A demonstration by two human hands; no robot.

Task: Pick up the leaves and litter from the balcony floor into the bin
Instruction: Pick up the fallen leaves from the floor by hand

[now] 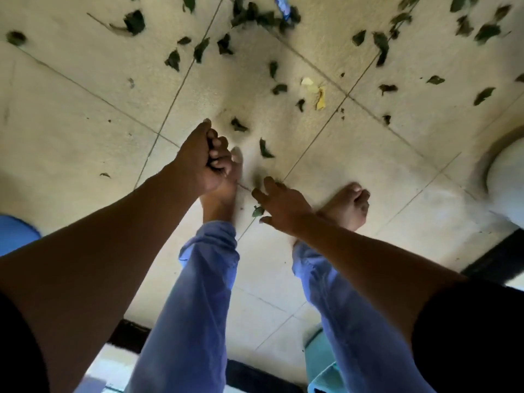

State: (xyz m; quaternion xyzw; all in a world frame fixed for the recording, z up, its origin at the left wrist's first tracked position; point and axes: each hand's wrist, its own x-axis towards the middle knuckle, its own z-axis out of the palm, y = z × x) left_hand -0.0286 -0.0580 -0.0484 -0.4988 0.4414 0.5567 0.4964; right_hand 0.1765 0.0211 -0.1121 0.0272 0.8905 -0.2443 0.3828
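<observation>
Reaching right hand [280, 205] with fingers spread, green leaf [258, 211] just beside it, left hand [201, 157] fisted on dark leaves.

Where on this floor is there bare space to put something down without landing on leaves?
The tiles at the left, beyond the left hand, are nearly bare, with only a small leaf. So is the tile between the right foot and the white curved object. The top is crowded with leaves and a blue wrapper.

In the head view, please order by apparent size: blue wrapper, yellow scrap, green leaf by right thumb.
1. Blue wrapper, partly cropped.
2. Yellow scrap.
3. Green leaf.
The last two look alike; ranking unsure.
</observation>
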